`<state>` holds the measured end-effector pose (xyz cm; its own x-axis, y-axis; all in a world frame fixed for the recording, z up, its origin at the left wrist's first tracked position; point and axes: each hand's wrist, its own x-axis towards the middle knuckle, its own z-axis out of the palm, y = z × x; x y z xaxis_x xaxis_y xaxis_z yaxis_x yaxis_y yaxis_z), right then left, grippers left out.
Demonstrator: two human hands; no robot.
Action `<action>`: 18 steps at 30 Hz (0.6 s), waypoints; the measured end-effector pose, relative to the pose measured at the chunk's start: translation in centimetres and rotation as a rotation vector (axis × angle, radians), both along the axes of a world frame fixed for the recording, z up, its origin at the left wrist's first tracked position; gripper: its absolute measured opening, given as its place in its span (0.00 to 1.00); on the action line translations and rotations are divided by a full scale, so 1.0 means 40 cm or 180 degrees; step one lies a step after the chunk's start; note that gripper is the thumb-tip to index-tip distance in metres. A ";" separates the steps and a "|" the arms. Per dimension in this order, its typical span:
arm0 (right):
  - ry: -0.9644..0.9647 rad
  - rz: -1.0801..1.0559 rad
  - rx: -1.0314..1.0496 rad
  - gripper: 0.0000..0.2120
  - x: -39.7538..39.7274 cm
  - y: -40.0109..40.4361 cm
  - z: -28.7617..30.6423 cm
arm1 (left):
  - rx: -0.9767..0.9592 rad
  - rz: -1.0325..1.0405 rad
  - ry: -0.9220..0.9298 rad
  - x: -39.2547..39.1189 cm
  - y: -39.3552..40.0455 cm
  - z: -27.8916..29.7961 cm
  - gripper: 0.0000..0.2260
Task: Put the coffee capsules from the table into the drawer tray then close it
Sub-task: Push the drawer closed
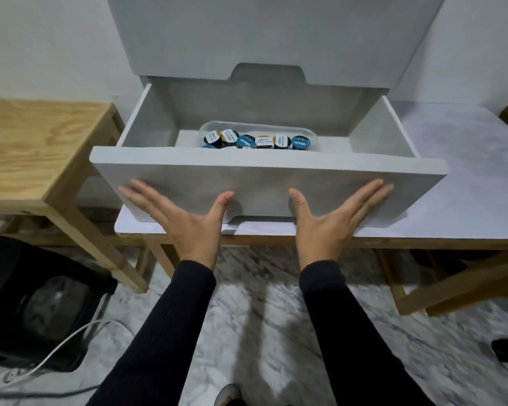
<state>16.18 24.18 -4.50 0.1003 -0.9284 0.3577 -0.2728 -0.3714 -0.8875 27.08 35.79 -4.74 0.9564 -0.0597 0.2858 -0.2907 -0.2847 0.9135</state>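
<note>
While flat hands [185, 218] press the open drawer [267, 183], capsules [257, 141] fill its tray [313, 134].

White wall [41, 39], marbled floor [261, 332], wooden side table [35, 148], black bin [35, 303]

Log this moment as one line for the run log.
stage: closing | drawer: open | capsules: in tray | left hand: flat on drawer front | right hand: flat on drawer front
</note>
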 end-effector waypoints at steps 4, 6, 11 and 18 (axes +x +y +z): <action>0.0075 -0.0075 0.0046 0.58 0.027 -0.025 0.005 | -0.0234 -0.0007 0.0055 0.017 -0.036 0.009 0.61; 0.0154 -0.0107 0.0052 0.58 0.041 -0.043 0.017 | -0.0256 -0.0042 0.0102 0.027 -0.053 0.015 0.61; 0.0263 -0.0055 0.0136 0.59 0.087 -0.087 0.049 | -0.0209 -0.0082 0.0166 0.072 -0.100 0.039 0.60; 0.0363 -0.0008 0.0138 0.58 0.171 -0.173 0.086 | -0.0175 -0.0123 0.0147 0.155 -0.178 0.067 0.61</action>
